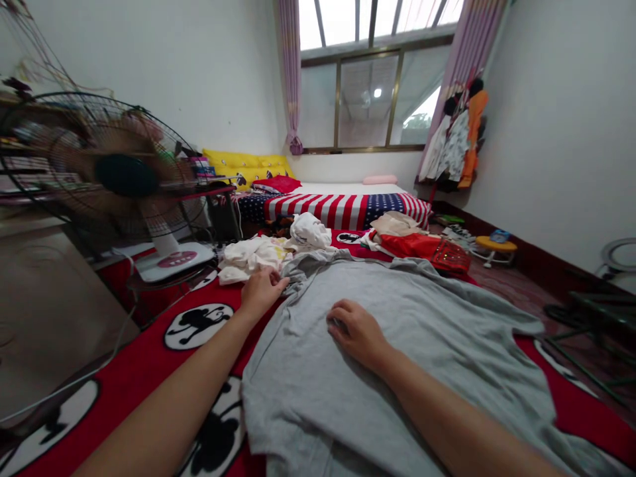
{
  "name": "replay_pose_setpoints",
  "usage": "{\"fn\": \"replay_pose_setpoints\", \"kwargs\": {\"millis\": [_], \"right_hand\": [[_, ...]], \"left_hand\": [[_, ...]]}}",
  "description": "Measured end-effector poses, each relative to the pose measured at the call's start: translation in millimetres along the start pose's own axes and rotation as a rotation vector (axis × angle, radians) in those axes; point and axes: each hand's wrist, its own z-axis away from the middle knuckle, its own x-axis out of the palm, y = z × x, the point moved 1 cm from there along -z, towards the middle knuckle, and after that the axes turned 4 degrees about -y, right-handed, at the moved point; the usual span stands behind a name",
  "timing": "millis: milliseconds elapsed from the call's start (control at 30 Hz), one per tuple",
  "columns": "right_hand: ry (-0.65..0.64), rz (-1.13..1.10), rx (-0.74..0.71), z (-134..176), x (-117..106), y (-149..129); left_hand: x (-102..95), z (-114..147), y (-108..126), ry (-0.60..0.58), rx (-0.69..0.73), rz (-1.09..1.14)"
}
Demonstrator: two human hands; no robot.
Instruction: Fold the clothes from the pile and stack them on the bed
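Note:
A large light grey T-shirt [397,298] lies spread out, wrinkled, over a red blanket [144,371] with white ovals and black figures. At the shirt's far left edge, my left hand [261,291] is closed, its fingertips pinching the bunched grey cloth. My right hand [360,334] rests on the upper middle of the shirt, fingers loosely bent and apart from the thumb, holding nothing. White crumpled clothes [253,257] lie just beyond my left hand, beside a balled white garment [309,230].
A red garment [422,248] and a beige one [396,224] are piled at the far right. On the left, an electric fan [126,175] stands on a stool, its cord hanging down. Behind is a bed with a striped cover [328,211]. A yellow stool [495,244] stands right.

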Motion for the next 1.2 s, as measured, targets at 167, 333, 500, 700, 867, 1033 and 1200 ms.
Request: {"fn": "replay_pose_setpoints", "kwargs": {"millis": [167, 333, 500, 700, 867, 1033, 1200], "right_hand": [[0.074, -0.218, -0.042, 4, 1, 14], [0.081, -0.271, -0.057, 3, -2, 13], [0.075, -0.282, -0.042, 4, -2, 12], [0.074, -0.275, -0.04, 4, -2, 13], [0.079, -0.24, -0.023, 3, 1, 13], [0.07, -0.233, -0.019, 2, 3, 15], [0.084, -0.24, -0.016, 2, 3, 15]], "left_hand": [[3.9, 5, -5, -0.04, -0.014, -0.042], [10.7, 8, -7, -0.061, -0.012, -0.108], [14.9, 7, -11, -0.017, 0.013, -0.006], [20.4, -3, -21, 0.064, 0.024, 0.317], [20.1, -11, -19, 0.138, -0.01, 0.519], [19.6, -13, -18, 0.181, -0.091, 0.703], [13.2, -22, -14, 0.173, -0.185, 0.934]]}}
